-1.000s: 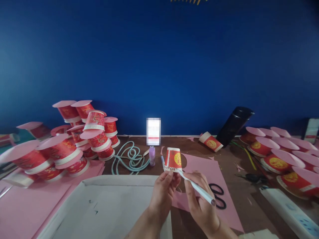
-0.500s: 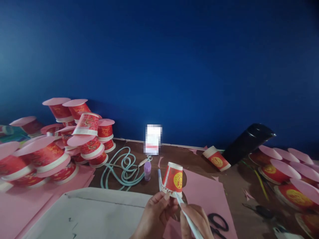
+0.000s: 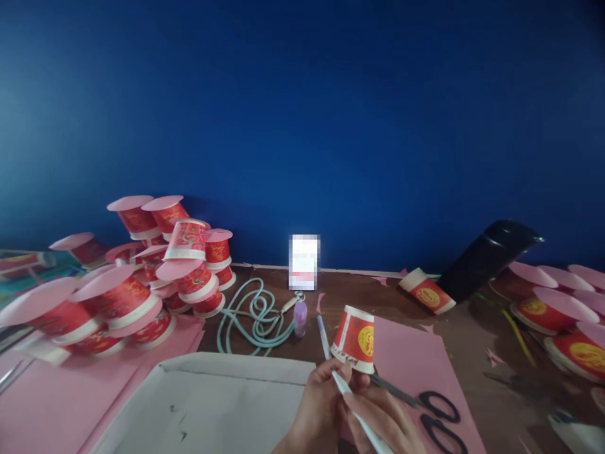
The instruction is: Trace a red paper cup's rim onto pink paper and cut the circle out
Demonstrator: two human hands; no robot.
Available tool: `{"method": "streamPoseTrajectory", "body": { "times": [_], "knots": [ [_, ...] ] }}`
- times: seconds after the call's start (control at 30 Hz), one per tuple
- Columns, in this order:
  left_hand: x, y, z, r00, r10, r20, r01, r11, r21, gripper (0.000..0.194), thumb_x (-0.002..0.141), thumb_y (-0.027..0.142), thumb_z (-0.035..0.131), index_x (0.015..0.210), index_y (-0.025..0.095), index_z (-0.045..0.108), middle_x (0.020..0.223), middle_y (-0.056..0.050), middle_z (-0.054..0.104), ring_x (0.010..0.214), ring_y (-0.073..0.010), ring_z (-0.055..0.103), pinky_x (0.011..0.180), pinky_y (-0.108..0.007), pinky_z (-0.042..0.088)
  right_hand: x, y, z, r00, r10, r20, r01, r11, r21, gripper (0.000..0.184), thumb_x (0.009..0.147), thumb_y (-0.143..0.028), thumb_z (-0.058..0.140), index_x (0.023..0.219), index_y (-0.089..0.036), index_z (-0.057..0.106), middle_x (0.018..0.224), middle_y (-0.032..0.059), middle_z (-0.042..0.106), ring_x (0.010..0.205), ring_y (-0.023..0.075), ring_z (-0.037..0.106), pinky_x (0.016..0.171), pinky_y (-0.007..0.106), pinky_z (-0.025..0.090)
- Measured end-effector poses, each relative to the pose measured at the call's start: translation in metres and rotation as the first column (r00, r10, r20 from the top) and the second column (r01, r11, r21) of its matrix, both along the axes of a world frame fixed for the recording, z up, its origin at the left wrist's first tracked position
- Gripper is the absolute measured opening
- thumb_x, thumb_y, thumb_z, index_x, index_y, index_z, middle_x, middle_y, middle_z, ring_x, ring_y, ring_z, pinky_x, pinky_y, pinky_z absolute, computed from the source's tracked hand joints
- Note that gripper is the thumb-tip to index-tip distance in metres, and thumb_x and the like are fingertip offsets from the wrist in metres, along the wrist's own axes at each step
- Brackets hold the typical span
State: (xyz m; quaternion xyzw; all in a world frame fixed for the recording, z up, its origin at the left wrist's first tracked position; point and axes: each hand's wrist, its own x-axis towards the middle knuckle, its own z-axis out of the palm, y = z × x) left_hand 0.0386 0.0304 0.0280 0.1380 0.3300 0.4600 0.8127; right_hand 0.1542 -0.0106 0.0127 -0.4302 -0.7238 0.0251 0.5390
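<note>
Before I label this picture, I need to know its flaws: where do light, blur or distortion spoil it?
Head view: the screen glows white, pixelated; writing on the held cup is too soft to read; the black bottle catches glare; cups at right look stretched, blurred.

Craft workspace (image 3: pixel 359 291): paper-topped cups (image 3: pixel 218 251), scissors (image 3: pixel 401 392)

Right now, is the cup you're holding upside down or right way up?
Upside down: the red cup has its wide end down, at the left hand, and its narrow end up.
</note>
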Motion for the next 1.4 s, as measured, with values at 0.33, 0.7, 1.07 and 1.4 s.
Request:
{"method": "streamPoseTrajectory", "body": {
  "times": [0.33, 0.7, 1.07, 1.4],
  "knots": [
    [0.005, 0.000, 0.008, 0.997, -0.073, -0.026, 0.074, 0.996, 0.051, 0.037, 0.054, 0.042, 0.086, 0.064, 0.013, 0.065, 0.064, -0.004, 0.064, 0.052, -0.0105, 0.053, 0.057, -0.024, 0.039, 0.008, -0.003, 0.025, 0.995, 0.064, 0.073, -0.068, 0.997, 0.046, 0.043, 0.085, -0.008, 0.058, 0.125, -0.024, 0.061, 0.091, 0.0054, 0.073, 0.080, 0.0195, 0.072, 0.067, 0.028, 0.062],
    [-0.002, -0.002, 0.002, 0.998, -0.057, 0.017, 0.055, 0.994, 0.094, 0.033, 0.059, 0.037, 0.084, 0.076, 0.014, 0.069, 0.078, -0.006, 0.070, 0.058, -0.0121, 0.058, 0.064, -0.026, 0.044, 0.002, -0.009, 0.017, 0.997, 0.039, 0.063, -0.041, 0.999, 0.027, 0.043, 0.085, -0.008, 0.059, 0.125, -0.024, 0.060, 0.098, 0.0064, 0.072, 0.088, 0.0198, 0.069, 0.073, 0.033, 0.061],
    [0.004, 0.004, -0.008, 0.975, 0.059, 0.214, -0.094, 0.983, 0.156, 0.022, 0.074, 0.029, 0.077, 0.088, 0.013, 0.070, 0.088, -0.007, 0.072, 0.084, -0.0151, 0.067, 0.085, -0.025, 0.048, 0.008, 0.001, 0.013, 0.993, 0.087, -0.081, -0.089, 0.996, -0.022, 0.037, 0.088, -0.009, 0.056, 0.122, -0.020, 0.061, 0.104, 0.0104, 0.069, 0.092, 0.0216, 0.067, 0.074, 0.036, 0.059],
    [0.008, 0.003, -0.020, 0.970, 0.055, 0.236, -0.102, 0.976, 0.190, 0.016, 0.078, 0.025, 0.074, 0.090, 0.015, 0.070, 0.095, -0.006, 0.073, 0.087, -0.0143, 0.067, 0.088, -0.027, 0.049, 0.006, 0.002, 0.019, 0.987, -0.008, -0.158, 0.007, 1.000, -0.004, 0.028, 0.091, -0.015, 0.053, 0.117, -0.021, 0.062, 0.100, 0.0093, 0.067, 0.090, 0.0207, 0.066, 0.075, 0.036, 0.057]
  ]
}}
